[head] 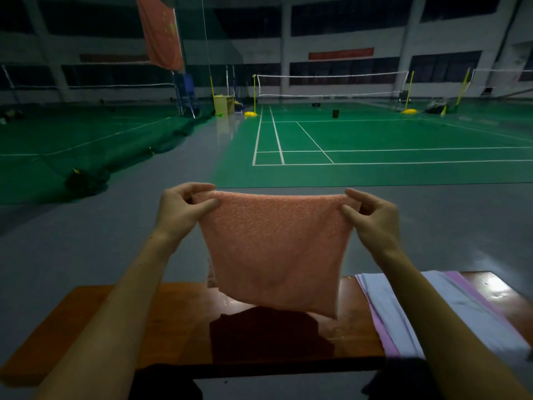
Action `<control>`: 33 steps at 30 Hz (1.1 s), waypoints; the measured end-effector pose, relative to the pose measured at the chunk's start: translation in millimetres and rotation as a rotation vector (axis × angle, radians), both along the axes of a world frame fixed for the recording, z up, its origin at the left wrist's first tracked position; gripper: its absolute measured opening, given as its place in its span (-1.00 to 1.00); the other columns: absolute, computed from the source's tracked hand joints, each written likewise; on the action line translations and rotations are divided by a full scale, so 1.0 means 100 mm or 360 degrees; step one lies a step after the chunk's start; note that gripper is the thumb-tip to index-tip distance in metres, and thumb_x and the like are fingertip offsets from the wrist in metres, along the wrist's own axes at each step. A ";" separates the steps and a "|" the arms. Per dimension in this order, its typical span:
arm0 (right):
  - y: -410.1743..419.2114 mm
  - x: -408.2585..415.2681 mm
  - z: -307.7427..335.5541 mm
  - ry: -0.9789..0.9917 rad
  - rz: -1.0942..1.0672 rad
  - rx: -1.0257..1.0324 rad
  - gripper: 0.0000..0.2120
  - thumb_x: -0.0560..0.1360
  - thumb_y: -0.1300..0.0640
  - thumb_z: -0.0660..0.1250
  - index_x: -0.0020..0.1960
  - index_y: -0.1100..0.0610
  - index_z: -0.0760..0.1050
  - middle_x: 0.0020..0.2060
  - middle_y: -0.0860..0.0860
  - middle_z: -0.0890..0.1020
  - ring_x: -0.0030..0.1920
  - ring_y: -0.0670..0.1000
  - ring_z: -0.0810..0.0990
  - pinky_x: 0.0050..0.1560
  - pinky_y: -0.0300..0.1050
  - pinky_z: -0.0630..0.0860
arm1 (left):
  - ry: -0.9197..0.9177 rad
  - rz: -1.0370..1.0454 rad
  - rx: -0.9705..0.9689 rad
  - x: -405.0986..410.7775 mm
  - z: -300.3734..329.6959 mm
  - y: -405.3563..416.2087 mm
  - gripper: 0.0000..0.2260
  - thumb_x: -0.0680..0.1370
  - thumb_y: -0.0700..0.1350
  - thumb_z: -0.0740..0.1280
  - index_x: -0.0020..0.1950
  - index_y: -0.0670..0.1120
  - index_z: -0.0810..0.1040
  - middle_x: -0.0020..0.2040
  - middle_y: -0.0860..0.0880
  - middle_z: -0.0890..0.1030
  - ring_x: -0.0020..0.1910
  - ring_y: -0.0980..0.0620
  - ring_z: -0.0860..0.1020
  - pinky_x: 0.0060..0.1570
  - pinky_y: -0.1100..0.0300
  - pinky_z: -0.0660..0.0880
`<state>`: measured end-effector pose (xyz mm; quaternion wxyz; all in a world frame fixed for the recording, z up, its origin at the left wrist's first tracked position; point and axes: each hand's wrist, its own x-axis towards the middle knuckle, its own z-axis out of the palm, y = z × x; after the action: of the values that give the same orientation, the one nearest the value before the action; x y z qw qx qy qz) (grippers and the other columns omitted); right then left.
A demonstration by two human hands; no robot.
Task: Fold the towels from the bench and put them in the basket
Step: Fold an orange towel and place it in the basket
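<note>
Each grip pinches a top corner of the pink towel (pixel 274 249): left hand (pixel 184 209) at one end, right hand (pixel 372 217) at the other, stretching the upper edge taut so the cloth hangs flat and square for folding. It hangs above the counter (pixel 115 319), where a pale lilac towel (pixel 403 310) waits; no basket shows.

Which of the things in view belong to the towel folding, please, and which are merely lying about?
Belonging to the job: peach towel, pinched at its top corners by the left hand and right hand; bench; pale blue and pink towels lying on it.

Lying about: badminton net, red flag, yellow net-post base. No basket is visible.
</note>
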<state>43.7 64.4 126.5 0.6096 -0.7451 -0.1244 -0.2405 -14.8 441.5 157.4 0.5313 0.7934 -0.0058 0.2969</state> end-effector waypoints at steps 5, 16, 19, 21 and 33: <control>-0.06 -0.01 0.02 0.0041 0.0108 0.0020 -0.46 0.51 0.33 0.51 0.47 0.22 0.50 0.22 0.05 0.67 0.06 -0.22 0.70 0.09 -0.26 0.65 | -0.0066 -0.0080 -0.0071 0.00 0.03 -0.03 -0.61 0.52 -0.26 0.55 0.31 -0.01 0.67 -0.08 0.12 0.72 -0.08 0.12 0.71 0.01 0.19 0.68; -0.14 0.00 -0.04 -0.0084 -0.0169 -0.0280 -0.63 0.49 0.27 0.55 0.28 0.21 0.65 0.02 0.01 0.71 -0.06 -0.18 0.69 -0.01 -0.32 0.66 | -0.0043 0.0144 0.0103 0.14 -0.02 0.03 -0.69 0.45 -0.11 0.64 0.16 -0.08 0.74 -0.04 0.00 0.76 -0.05 0.07 0.73 0.05 0.04 0.68; -0.12 -0.03 -0.08 -0.0190 -0.0388 -0.0571 -0.78 0.51 0.23 0.55 0.14 0.21 0.70 -0.11 0.05 0.72 -0.21 -0.21 0.58 -0.20 -0.36 0.52 | -0.0161 0.0317 0.0279 0.11 -0.07 0.03 -0.81 0.44 -0.03 0.64 0.00 -0.04 0.77 -0.15 0.05 0.73 -0.14 0.05 0.71 -0.05 0.07 0.66; -0.09 -0.04 -0.11 -0.0186 -0.0438 -0.0614 -0.91 0.54 0.22 0.52 0.04 0.18 0.68 -0.13 0.08 0.68 -0.22 -0.10 0.56 -0.16 -0.24 0.50 | -0.0197 0.0371 0.0343 0.08 -0.11 0.01 -0.85 0.48 0.01 0.60 -0.04 -0.02 0.75 -0.17 0.01 0.70 -0.17 -0.01 0.67 -0.13 0.08 0.62; -0.27 -0.75 -0.08 0.0277 -0.0100 -0.0057 -0.86 0.59 0.00 0.46 0.00 0.07 0.59 -0.06 0.00 0.69 -0.03 -0.02 0.66 -0.13 -0.08 0.56 | -0.0116 0.0087 -0.0013 -0.64 -0.11 -0.27 -0.74 0.57 0.06 0.48 -0.17 -0.11 0.66 -0.32 0.00 0.64 -0.31 0.09 0.59 -0.31 0.06 0.53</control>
<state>-31.2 37.6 119.0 0.5970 -0.7774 -0.0518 -0.1914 -78.7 414.5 146.7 0.5257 0.7797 -0.0023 0.3403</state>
